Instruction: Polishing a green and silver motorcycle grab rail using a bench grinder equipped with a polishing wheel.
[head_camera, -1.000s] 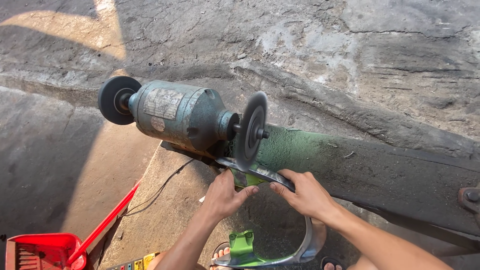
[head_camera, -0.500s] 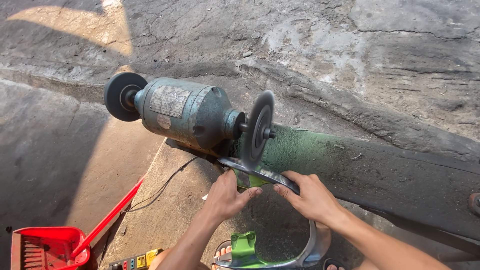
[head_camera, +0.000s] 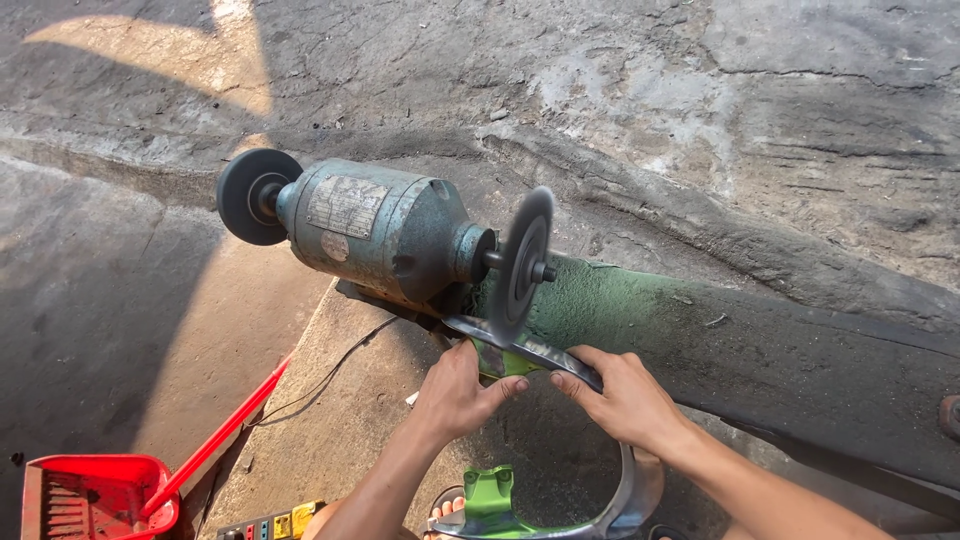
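Both hands press a curved metal blade against the grinder wheel
Left hand (head_camera: 462, 392) and right hand (head_camera: 622, 400) grasp the blade (head_camera: 520, 350), its edge touching the wheel (head_camera: 522, 262); open concrete floor (head_camera: 120, 300) around

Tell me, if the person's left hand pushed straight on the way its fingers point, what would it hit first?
Probably the thin grinding disc: the left hand grips the curved metal piece just below it, fingers aimed up and forward. Depth is hard to judge from this view.
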